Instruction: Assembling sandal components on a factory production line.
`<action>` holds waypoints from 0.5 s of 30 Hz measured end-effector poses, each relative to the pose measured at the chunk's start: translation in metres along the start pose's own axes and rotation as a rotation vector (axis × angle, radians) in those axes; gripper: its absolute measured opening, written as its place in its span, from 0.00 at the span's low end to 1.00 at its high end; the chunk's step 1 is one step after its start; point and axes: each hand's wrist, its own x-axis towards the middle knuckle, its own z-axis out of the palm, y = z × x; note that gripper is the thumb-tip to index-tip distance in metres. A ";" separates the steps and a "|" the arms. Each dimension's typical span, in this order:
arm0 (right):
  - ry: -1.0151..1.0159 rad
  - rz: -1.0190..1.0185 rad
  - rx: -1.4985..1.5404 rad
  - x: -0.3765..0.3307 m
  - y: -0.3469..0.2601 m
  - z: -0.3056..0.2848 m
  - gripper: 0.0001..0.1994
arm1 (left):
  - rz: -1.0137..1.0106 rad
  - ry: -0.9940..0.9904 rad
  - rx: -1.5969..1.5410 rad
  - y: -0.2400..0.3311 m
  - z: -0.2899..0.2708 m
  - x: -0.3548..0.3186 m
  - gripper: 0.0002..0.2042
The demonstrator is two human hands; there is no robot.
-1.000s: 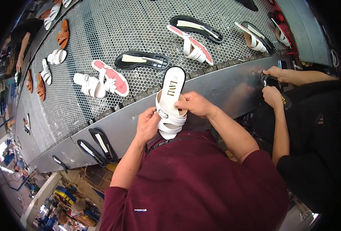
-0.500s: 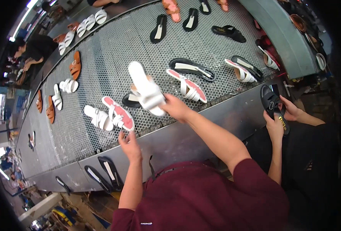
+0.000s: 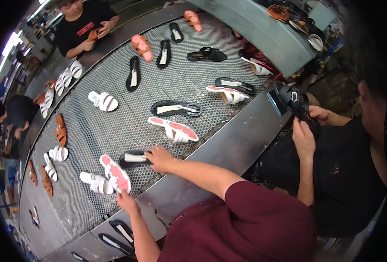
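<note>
A white strappy sandal with a pink footbed (image 3: 113,172) lies on the conveyor, and my left hand (image 3: 127,202) pinches its near end. Just right of it is a black sole with a cream strip (image 3: 132,158). My right hand (image 3: 160,159) reaches over from the right, its fingers closed on that sole's right end. A white slide (image 3: 96,182) rests against the left side of the pink-footbed sandal. Farther across the mesh sits another white slide (image 3: 102,101). Beyond my right hand lie a second white sandal with a pink footbed (image 3: 174,129) and a black sole (image 3: 176,108).
More sandals and soles, including a black sandal (image 3: 206,54), are spread over the mesh belt (image 3: 102,131). Its metal edge (image 3: 202,159) runs before me. At right a co-worker's hands (image 3: 304,135) hold a black sandal (image 3: 291,100). Another person (image 3: 86,28) stands across the belt.
The white slide that my right hand held now lies farther across the belt. My right hand has come down to the black sole; my left has taken hold of the pink-footbed sandal. The view has turned.
</note>
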 end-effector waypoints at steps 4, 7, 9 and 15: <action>0.055 -0.020 0.078 -0.091 0.012 -0.006 0.34 | 0.024 -0.172 -0.144 0.033 -0.032 -0.026 0.06; 0.029 -0.029 0.103 -0.151 0.025 -0.019 0.36 | 0.037 -0.301 -0.146 0.060 -0.050 -0.050 0.08; -0.009 -0.032 0.135 -0.171 0.020 -0.035 0.37 | 0.018 -0.307 -0.162 0.072 -0.049 -0.063 0.09; 0.231 -0.416 0.004 -0.155 0.013 -0.095 0.33 | -0.349 -0.751 -0.130 0.078 -0.010 -0.084 0.08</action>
